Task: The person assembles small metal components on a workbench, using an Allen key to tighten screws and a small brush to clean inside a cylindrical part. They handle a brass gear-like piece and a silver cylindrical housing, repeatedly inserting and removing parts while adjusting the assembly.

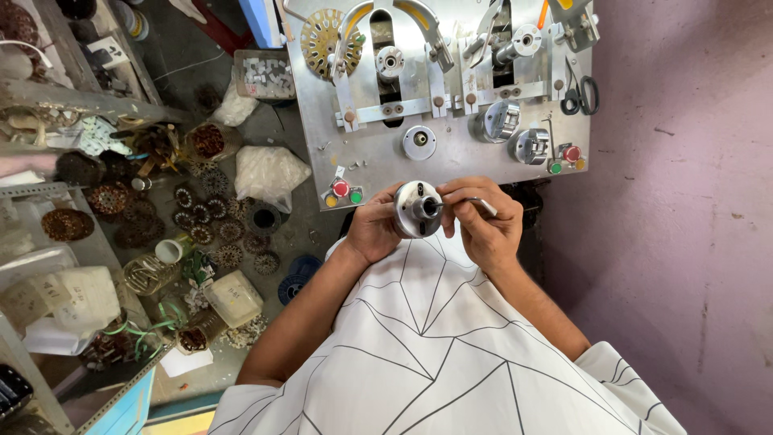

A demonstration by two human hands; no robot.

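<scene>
At centre frame, just below the steel bench [451,165]: left hand [374,229] wrapped around a round metal disc [416,209], right hand [481,221] pinching a thin metal tool [475,203] against the hub. At lower left, wound coils [201,213] scattered across the floor.

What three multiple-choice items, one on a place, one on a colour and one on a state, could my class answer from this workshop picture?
1. Where do the scissors lie?
A) on the metal plate, right side
B) on the floor
C) in the person's lap

2. What colour is the wall?
A) green
B) purple-pink
C) white

3. What is the left hand doing?
A) hanging free
B) gripping a round metal part
C) pressing a button

Key: 1 A, they rest by the plate's right edge; 2 B, the wall's paint shows it; 3 B, while the right hand holds a thin tool to it.
</scene>
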